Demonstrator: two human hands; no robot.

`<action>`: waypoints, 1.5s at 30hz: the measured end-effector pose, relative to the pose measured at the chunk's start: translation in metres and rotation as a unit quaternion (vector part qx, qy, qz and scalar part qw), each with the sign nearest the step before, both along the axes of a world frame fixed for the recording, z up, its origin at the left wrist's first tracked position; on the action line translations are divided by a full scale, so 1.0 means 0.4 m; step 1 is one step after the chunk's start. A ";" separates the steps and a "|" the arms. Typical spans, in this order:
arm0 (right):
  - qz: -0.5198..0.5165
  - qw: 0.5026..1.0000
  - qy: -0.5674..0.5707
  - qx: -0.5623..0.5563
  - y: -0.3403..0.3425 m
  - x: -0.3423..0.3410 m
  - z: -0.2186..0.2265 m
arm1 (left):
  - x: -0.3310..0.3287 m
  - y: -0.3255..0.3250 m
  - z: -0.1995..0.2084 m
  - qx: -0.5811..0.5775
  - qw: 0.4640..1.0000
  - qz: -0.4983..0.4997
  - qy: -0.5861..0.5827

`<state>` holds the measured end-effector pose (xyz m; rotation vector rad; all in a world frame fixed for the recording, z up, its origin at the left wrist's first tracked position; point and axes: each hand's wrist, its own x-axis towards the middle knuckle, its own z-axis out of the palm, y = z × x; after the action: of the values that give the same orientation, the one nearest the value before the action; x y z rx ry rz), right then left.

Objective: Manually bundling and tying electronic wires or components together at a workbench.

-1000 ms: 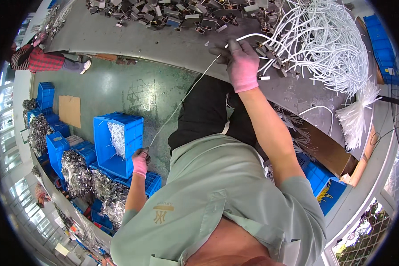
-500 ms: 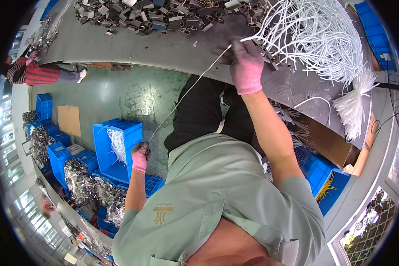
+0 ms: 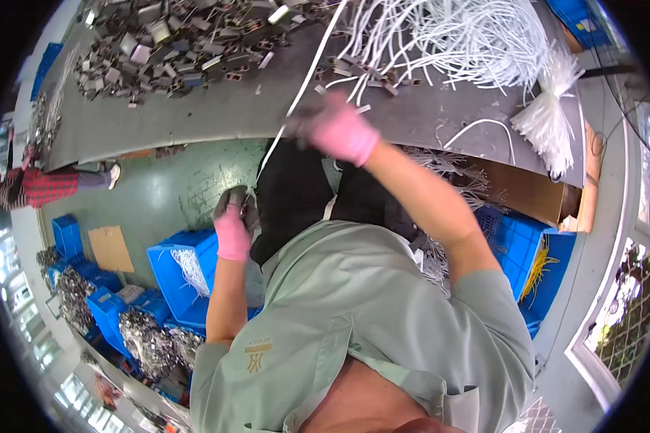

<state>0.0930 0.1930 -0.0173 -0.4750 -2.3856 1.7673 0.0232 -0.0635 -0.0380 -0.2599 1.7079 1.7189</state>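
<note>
My left hand (image 3: 235, 220), in a pink and grey glove, is closed on the lower end of a white cord (image 3: 312, 68) beside my thigh. From there the cord slants up over the table edge toward the far side. My right hand (image 3: 339, 130), gloved the same way, is above the near part of the table, its fingertips close to the cord's middle. Motion smears those fingers, so I cannot make out their grip. Beyond it lies a large tangle of white cords (image 3: 455, 43). A heap of small metal parts (image 3: 173, 54) spreads to the left on the grey table (image 3: 217, 119).
A tied white bundle (image 3: 552, 112) hangs at the table's right end, near a loose cord (image 3: 487, 123). Blue crates (image 3: 184, 267) stand on the floor at left, several with metal parts. Another blue crate (image 3: 513, 252) is at my right. A person (image 3: 43, 186) is far left.
My right hand has moved left and a little nearer, away from the tangle. My left hand has risen toward the table with its cord end. The whole view has shifted.
</note>
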 end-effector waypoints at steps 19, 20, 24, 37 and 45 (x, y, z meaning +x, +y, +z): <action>-0.403 0.705 -0.446 0.377 0.537 0.838 -0.174 | -0.154 0.321 0.006 0.119 0.968 -0.173 0.135; -0.371 0.722 -0.448 0.374 0.538 0.859 -0.186 | -0.180 0.307 -0.022 0.112 0.971 -0.160 0.137; -0.333 0.737 -0.353 0.471 0.560 0.956 -0.241 | -0.253 0.392 -0.059 0.251 0.962 -0.085 -0.067; -0.390 0.910 0.054 -0.125 0.140 0.348 -0.086 | -0.292 0.442 -0.105 0.236 0.966 -0.092 -0.047; -0.163 0.924 0.055 -0.341 -0.023 -0.021 -0.096 | -0.073 0.123 -0.068 0.117 0.949 -0.222 0.190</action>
<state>0.0846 0.1836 -0.0556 -0.7641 -1.4458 2.3284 -0.0060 -0.0142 -0.0653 0.5595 1.6347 1.6692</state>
